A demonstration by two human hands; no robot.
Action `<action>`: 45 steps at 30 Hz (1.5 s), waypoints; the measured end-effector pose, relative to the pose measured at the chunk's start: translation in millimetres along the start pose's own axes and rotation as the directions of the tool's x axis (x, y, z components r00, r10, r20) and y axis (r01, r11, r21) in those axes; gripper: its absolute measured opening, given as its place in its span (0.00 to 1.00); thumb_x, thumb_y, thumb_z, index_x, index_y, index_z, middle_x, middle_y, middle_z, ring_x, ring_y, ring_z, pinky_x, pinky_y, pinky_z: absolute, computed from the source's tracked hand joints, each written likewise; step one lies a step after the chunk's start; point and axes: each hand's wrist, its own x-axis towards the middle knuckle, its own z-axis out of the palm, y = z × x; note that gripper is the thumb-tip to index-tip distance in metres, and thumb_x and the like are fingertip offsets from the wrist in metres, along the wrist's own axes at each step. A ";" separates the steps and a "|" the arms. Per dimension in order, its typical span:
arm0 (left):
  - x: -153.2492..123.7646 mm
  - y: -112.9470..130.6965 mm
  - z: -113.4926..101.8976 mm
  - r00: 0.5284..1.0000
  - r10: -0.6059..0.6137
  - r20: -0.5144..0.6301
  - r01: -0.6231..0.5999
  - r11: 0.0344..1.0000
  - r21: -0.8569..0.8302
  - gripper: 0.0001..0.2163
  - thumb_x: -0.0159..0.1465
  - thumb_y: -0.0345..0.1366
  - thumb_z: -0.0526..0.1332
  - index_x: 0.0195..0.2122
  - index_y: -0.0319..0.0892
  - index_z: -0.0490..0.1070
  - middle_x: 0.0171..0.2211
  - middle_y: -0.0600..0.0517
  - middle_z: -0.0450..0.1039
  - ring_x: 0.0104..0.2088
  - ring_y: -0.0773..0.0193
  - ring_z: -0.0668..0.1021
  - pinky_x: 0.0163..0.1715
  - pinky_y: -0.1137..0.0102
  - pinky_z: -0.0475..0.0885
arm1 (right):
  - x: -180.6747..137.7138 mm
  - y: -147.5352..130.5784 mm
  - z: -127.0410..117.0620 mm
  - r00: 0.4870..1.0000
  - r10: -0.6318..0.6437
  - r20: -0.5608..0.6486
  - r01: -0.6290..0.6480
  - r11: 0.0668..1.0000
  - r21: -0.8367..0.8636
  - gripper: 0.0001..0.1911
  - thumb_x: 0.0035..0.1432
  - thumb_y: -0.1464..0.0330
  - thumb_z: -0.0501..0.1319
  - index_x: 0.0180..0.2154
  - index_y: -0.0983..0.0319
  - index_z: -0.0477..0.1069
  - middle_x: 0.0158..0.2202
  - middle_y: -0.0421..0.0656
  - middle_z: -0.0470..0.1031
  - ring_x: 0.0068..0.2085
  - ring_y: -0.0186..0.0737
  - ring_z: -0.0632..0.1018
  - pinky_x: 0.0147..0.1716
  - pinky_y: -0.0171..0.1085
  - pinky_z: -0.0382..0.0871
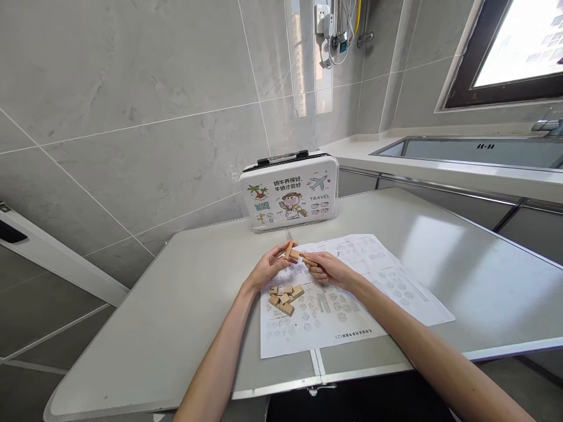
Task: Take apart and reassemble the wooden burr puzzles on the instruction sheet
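Note:
My left hand [269, 268] is closed around a couple of joined wooden puzzle pieces [294, 254], one of them standing on edge near the fingertips. From the other side, my right hand [329, 268] pinches a slim wooden stick [309, 261], its tip at or close to the pieces in my left hand; whether they touch I cannot tell. Just below both hands, a small heap of notched wooden blocks [285, 298] lies on a white paper sheet [360, 316]. Line drawings of block shapes are printed across the sheet, which my right forearm partly covers.
The sheet rests on a grey folding table [189, 328] with a metal latch [313, 391] at its front edge. Behind it a white cartoon-printed case [290, 196] stands upright against the tiled wall. To the right runs a counter with a sink [466, 152].

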 end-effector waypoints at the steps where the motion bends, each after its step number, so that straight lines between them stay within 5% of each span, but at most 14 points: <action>1: -0.8 0.9 0.4 1.000 -0.010 0.004 0.010 1.000 0.006 0.32 0.61 0.49 0.71 0.66 0.48 0.69 0.69 0.40 0.63 0.52 0.50 0.79 0.55 0.58 0.72 | -0.2 0.0 0.2 1.000 0.006 -0.001 -0.006 1.000 0.003 0.27 0.58 0.48 0.68 0.26 0.59 0.58 0.20 0.31 0.53 0.20 0.27 0.50 0.20 0.32 0.42; 32: -1.4 4.3 8.2 0.996 -0.046 0.073 0.043 0.998 0.042 0.34 0.60 0.45 0.72 0.68 0.49 0.67 0.70 0.40 0.62 0.52 0.49 0.79 0.55 0.56 0.71 | 0.8 0.8 3.0 0.999 0.036 -0.011 -0.036 0.999 0.002 0.26 0.61 0.48 0.66 0.27 0.59 0.60 0.18 0.30 0.52 0.19 0.26 0.50 0.18 0.30 0.43; 37: 0.6 0.3 12.7 0.993 -0.098 0.070 0.095 0.994 0.051 0.38 0.56 0.37 0.75 0.68 0.47 0.66 0.67 0.39 0.66 0.56 0.49 0.78 0.56 0.58 0.72 | 2.7 4.2 3.5 0.999 0.039 -0.008 -0.039 0.999 0.008 0.26 0.60 0.48 0.67 0.27 0.60 0.61 0.19 0.31 0.53 0.19 0.26 0.51 0.18 0.31 0.43; 45: 1.6 3.7 14.3 0.998 -0.052 0.030 0.051 0.998 0.033 0.35 0.55 0.38 0.76 0.64 0.43 0.70 0.64 0.38 0.70 0.55 0.49 0.78 0.56 0.59 0.72 | 2.6 2.8 4.8 1.000 0.029 0.007 -0.029 0.999 0.018 0.27 0.60 0.48 0.67 0.26 0.60 0.60 0.20 0.31 0.53 0.20 0.26 0.52 0.18 0.32 0.43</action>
